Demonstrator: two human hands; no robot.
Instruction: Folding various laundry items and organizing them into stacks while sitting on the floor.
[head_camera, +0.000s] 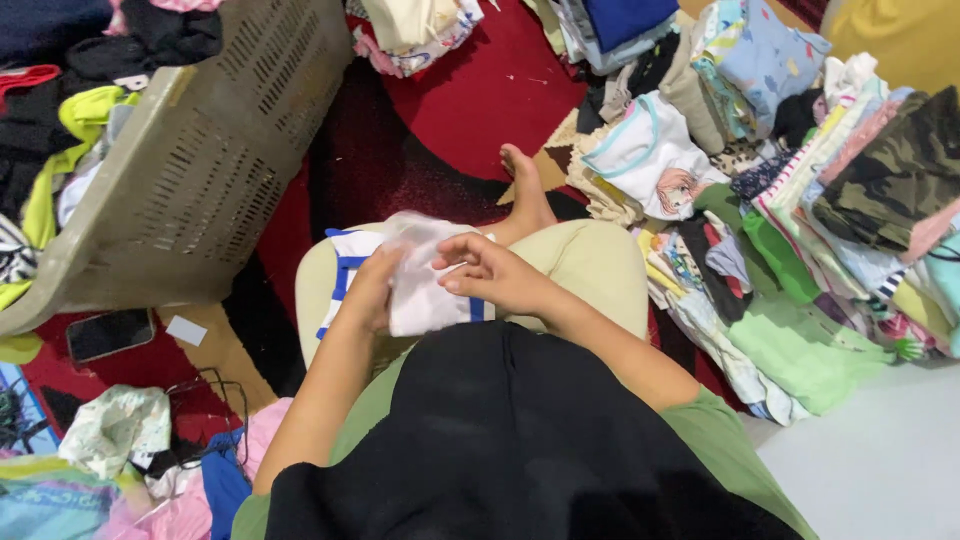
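Observation:
A small white garment with blue trim (425, 290) lies on my lap, over my folded legs in pale trousers. My left hand (372, 290) grips its left side with the fingers curled into the cloth. My right hand (490, 270) rests on its upper right part, fingers pinching the fabric. One bare foot (525, 195) sticks out beyond my knee onto the red carpet.
A beige plastic laundry basket (190, 170) full of clothes tilts at the left. Stacks of folded clothes (800, 200) fill the right side. A phone (110, 333) and a cable lie on the carpet at left, near crumpled garments (115, 430). Pale floor (880, 460) shows at bottom right.

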